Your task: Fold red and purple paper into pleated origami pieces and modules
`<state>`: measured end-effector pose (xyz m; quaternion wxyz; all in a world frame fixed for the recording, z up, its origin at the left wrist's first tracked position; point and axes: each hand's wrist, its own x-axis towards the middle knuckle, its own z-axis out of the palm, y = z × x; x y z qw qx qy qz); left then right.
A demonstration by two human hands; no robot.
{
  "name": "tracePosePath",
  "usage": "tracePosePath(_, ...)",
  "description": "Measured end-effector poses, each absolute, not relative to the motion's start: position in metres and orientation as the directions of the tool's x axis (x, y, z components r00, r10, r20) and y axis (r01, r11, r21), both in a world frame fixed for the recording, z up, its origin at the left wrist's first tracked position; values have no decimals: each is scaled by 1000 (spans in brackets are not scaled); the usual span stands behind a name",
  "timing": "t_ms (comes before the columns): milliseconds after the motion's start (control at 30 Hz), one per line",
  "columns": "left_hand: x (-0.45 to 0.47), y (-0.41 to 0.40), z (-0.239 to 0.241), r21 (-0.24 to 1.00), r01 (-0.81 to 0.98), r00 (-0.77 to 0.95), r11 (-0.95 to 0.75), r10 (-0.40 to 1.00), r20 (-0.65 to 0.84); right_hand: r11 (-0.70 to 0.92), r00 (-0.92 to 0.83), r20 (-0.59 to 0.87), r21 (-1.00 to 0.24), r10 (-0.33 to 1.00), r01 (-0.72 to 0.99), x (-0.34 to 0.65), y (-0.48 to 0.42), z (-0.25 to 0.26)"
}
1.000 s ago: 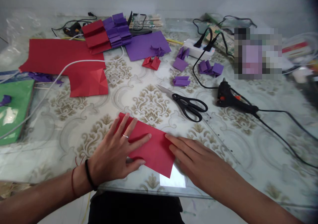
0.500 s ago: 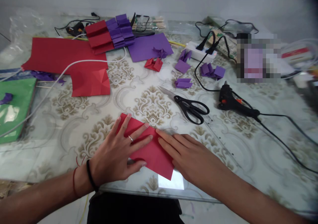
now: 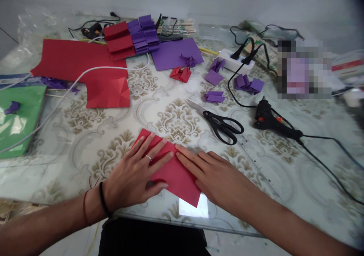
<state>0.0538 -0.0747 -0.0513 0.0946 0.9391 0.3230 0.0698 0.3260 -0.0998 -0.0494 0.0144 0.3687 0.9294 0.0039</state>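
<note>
A folded red paper [image 3: 176, 177] lies near the front edge of the patterned glass table [image 3: 85, 142]. My left hand [image 3: 133, 176] lies flat on the paper's left part, fingers spread, a ring on one finger. My right hand [image 3: 214, 176] lies flat on its right part, fingers stretched along the upper edge, fingertips almost meeting those of the left hand. Both hands press the paper down and hold nothing.
Black scissors [image 3: 220, 125] and a black glue gun [image 3: 270, 120] with its cord lie to the right. Red sheets [image 3: 74, 59], purple sheet [image 3: 174, 52], folded purple and red pieces, a power strip [image 3: 231, 57] and a green sheet [image 3: 19, 116] surround the paper.
My right hand has slid left along the paper's upper edge toward my left fingertips. The left hand has stayed nearly in place.
</note>
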Motion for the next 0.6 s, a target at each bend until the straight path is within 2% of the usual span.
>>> tracePosePath(400, 51, -77, -53, 227, 601, 758, -766, 637, 140, 741, -741, -26, 32, 671, 670, 327, -98, -50)
tracePosePath(600, 51, -78, -53, 203, 607, 763, -769, 635, 123, 738, -737, -61, 3, 674, 675, 321, -88, -45)
